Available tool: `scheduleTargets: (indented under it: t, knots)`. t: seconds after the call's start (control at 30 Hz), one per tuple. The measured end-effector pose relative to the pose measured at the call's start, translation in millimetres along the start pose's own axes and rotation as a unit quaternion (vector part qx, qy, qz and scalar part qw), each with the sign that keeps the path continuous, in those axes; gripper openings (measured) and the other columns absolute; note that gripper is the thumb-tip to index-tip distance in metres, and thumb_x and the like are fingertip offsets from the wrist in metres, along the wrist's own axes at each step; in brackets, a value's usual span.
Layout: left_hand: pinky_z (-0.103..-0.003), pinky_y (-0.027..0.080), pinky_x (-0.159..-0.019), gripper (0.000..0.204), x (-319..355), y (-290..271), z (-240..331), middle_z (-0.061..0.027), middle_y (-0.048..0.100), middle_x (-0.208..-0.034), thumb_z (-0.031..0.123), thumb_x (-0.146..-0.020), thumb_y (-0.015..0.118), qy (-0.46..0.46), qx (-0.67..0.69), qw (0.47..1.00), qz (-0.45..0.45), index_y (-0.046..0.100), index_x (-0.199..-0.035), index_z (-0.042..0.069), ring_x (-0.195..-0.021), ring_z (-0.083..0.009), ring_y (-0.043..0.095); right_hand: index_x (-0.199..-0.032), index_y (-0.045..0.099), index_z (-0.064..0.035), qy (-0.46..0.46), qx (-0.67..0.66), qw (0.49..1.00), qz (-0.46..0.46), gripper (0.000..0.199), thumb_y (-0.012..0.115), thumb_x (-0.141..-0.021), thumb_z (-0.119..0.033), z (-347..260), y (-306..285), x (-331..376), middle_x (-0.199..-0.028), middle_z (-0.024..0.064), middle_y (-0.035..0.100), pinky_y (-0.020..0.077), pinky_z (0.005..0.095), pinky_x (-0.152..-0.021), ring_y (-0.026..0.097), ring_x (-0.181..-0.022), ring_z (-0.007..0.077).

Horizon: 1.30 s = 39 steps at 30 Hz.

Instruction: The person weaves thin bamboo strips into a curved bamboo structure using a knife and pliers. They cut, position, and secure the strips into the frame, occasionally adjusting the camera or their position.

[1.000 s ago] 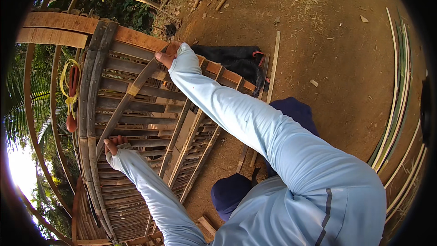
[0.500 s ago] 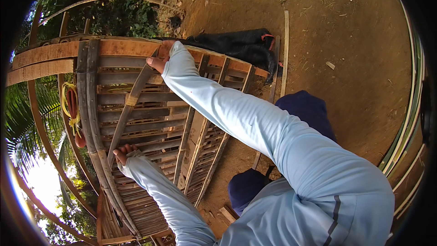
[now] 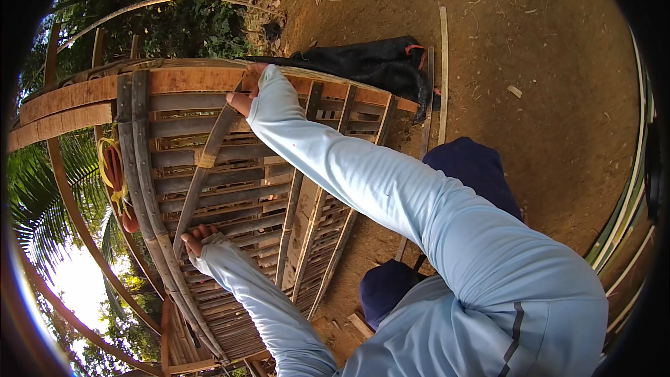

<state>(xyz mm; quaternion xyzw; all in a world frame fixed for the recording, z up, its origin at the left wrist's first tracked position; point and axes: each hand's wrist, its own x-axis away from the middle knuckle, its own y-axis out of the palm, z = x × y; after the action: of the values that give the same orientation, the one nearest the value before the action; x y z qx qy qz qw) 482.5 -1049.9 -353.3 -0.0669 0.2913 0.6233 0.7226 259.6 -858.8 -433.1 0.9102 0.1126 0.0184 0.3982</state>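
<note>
A flat bamboo strip [image 3: 203, 165], with a pale band at its middle, lies slanted across a slatted bamboo frame [image 3: 188, 126]. My right hand [image 3: 248, 91] is closed around the strip's upper end, beside the reddish-brown wooden rail [image 3: 188, 79]. Farther down, my left hand [image 3: 199, 237] grips the lower end, thumb on the strip and fingers curled over the slats side. Both wrists are covered by light blue sleeves. To the left of the strip, two dark bamboo poles [image 3: 139, 160] run side by side across the slats.
Yellow and reddish cord [image 3: 113, 167] hangs left of the poles. Black cloth [image 3: 370, 63] lies on the ground beyond the rail, near a long thin wooden strip [image 3: 443, 77]. Long bamboo strips [image 3: 635, 195] lie at the far right. My dark-clad knees [image 3: 474, 171] are close to the frame.
My view has shifted slightly, so the frame appears a little lower and farther right. My left hand has shifted slightly on the strip's lower end; my right hand keeps its hold.
</note>
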Motion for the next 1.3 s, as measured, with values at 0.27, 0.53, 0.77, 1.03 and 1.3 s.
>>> scheduleTargets:
  t: [0.27, 0.53, 0.77, 1.03, 1.3]
  knots:
    - [-0.041, 0.055, -0.076, 0.047, 7.8, 2.4, -0.7, -0.0095, 0.061, -0.097, 0.033, -0.084, 0.076, 0.016, -0.008, 1.0, -0.008, 0.058, -0.114, 0.003, -0.087, -0.0233, 0.064, -0.111, 0.054, -0.004, -0.068, 0.006, 0.996, 0.052, 0.058, 0.083, -0.071, -0.035, 13.3, 1.0, -0.5, -0.069, 0.0, 0.048, 0.0401, 0.0323, -0.053, 0.047, -0.06, 0.0124]
    - [-0.041, 0.055, -0.071, 0.045, -5.8, -4.3, -4.5, -0.0067, 0.062, -0.092, 0.035, -0.081, 0.078, 0.007, -0.004, 1.0, 0.004, 0.059, -0.11, 0.007, -0.083, -0.0222, 0.064, -0.121, 0.046, -0.003, 0.0, 0.009, 1.0, 0.008, 0.064, 0.085, -0.072, -0.017, -5.2, -3.6, 6.3, -0.08, -0.0007, 0.05, 0.0418, 0.0278, -0.066, 0.045, -0.07, 0.0108]
    - [-0.042, 0.055, -0.071, 0.049, -6.9, -3.9, -3.5, -0.006, 0.062, -0.09, 0.035, -0.08, 0.079, 0.0, -0.007, 1.0, -0.006, 0.056, -0.114, 0.008, -0.084, -0.0222, 0.064, -0.123, 0.049, -0.0026, -0.006, -0.002, 1.0, 0.029, 0.066, 0.086, -0.07, -0.018, 7.8, 1.4, -1.3, -0.08, -0.0006, 0.052, 0.042, 0.0293, -0.065, 0.047, -0.07, 0.0111]
    - [-0.041, 0.054, -0.074, 0.047, 7.5, -0.5, 1.5, -0.0049, 0.061, -0.091, 0.036, -0.081, 0.079, 0.008, -0.011, 1.0, -0.014, 0.057, -0.112, 0.008, -0.085, -0.021, 0.063, -0.123, 0.049, -0.0041, 0.005, -0.01, 1.0, 0.02, 0.066, 0.086, -0.071, -0.017, 7.0, -0.1, -0.9, -0.078, -0.0013, 0.053, 0.0426, 0.0285, -0.063, 0.048, -0.068, 0.0099]
    - [-0.04, 0.054, -0.074, 0.049, -2.5, -3.5, -2.9, -0.0056, 0.056, -0.098, 0.041, -0.082, 0.076, -0.004, -0.027, 0.999, -0.025, 0.056, -0.115, 0.011, -0.086, -0.0193, 0.06, -0.105, 0.059, -0.0026, -0.074, -0.06, 0.993, 0.067, 0.055, 0.086, -0.069, -0.035, 20.1, 6.0, -5.1, -0.066, -0.0016, 0.051, 0.0403, 0.0302, -0.052, 0.048, -0.058, 0.0107]
